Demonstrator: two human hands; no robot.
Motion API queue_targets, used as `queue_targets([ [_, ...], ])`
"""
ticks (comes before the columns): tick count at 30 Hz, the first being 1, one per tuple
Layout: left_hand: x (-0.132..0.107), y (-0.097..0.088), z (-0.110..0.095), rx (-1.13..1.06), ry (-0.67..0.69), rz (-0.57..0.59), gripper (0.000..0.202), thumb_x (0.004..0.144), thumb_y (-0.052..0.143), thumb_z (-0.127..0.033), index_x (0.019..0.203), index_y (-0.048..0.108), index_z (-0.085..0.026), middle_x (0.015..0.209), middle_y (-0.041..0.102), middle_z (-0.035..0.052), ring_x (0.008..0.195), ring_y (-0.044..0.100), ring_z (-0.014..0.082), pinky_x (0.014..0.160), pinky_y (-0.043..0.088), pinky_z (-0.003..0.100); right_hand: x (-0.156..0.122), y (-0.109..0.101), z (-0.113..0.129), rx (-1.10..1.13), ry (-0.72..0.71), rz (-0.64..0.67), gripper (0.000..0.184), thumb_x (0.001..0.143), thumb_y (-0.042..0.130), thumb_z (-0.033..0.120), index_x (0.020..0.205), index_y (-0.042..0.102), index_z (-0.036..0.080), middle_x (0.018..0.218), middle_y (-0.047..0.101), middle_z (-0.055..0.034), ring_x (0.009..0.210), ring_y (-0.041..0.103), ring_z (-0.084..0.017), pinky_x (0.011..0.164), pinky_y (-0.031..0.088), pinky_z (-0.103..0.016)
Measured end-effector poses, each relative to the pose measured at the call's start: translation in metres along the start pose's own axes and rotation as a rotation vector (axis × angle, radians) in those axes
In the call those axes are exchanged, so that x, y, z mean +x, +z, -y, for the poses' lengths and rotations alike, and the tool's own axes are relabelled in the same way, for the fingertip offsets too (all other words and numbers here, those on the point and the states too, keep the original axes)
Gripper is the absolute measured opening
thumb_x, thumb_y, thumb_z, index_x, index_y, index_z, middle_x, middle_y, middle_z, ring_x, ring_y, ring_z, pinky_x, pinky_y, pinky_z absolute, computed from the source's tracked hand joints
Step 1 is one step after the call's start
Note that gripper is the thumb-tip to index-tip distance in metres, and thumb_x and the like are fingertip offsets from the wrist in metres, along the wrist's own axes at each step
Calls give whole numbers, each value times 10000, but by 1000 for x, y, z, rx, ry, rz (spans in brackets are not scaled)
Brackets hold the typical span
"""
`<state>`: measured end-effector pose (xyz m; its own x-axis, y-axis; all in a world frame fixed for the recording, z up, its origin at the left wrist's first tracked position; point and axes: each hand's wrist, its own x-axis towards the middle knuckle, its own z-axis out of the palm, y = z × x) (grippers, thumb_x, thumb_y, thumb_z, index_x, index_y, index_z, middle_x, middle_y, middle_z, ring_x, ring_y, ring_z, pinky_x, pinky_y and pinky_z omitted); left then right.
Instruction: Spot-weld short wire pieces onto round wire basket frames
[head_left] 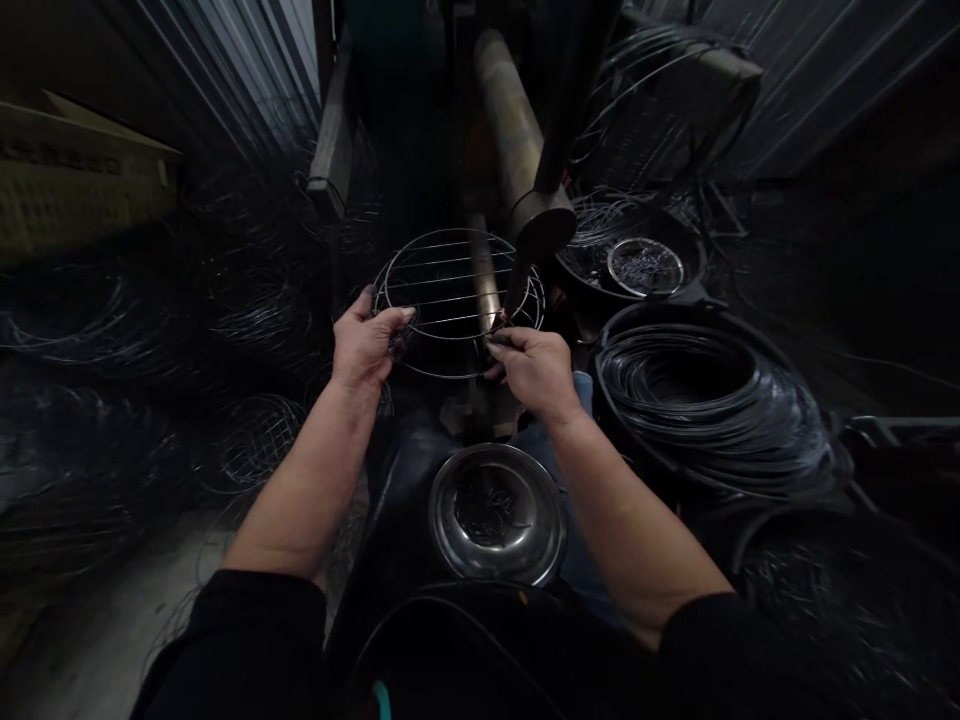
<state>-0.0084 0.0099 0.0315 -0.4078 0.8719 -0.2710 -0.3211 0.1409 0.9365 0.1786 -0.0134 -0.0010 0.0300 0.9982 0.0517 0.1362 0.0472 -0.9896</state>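
A round wire rack (456, 300) with parallel cross wires is held level in front of me, under the dark head of a machine (541, 222). My left hand (365, 343) is closed on the rack's left rim. On the near right rim, my right hand (534, 368) pinches the rack beside the machine's tip. Both forearms are bare below black sleeves.
A shiny steel bowl (496, 512) with small wire pieces sits below my hands. Large coils of black wire (712, 400) fill the right side, with a second bowl (645, 266) behind them. Finished wire racks (255, 440) are heaped on the left. Corrugated walls close in both sides.
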Motion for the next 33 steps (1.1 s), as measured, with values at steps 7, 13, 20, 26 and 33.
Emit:
queue_targets([
  [7,1,0,4,-3,8,-7,842,561,742,-82,1358,495,-191,695,584,-37,504,531,77,414,350,177,-15,8,0,189,38,-127,158,729,647,323,727,642,165,613,622,18,484,650,-146,435,470,-208],
  [13,1,7,9,-42,-9,40,819,562,751,-83,1339,518,-192,700,590,-32,542,556,84,421,341,176,-21,7,-8,289,6,-244,190,718,693,335,781,641,164,665,635,24,477,641,-140,469,505,-239],
  [20,6,15,7,-57,-32,51,852,553,742,-61,1359,497,-186,686,588,-36,543,556,90,424,343,183,-15,8,-11,290,5,-266,223,725,690,371,813,642,172,669,633,25,492,642,-138,479,504,-240],
  [26,12,17,7,-55,-47,75,853,561,735,-70,1368,486,-184,654,584,-36,516,542,92,416,326,188,-9,7,-9,305,3,-265,228,701,697,383,786,641,179,688,616,31,490,635,-128,479,510,-235],
  [33,16,21,7,-38,-61,81,788,561,710,-70,1317,527,-192,626,572,-47,484,529,85,420,321,183,-6,7,-7,279,6,-268,241,704,677,407,763,628,178,693,608,24,493,623,-126,479,522,-244],
])
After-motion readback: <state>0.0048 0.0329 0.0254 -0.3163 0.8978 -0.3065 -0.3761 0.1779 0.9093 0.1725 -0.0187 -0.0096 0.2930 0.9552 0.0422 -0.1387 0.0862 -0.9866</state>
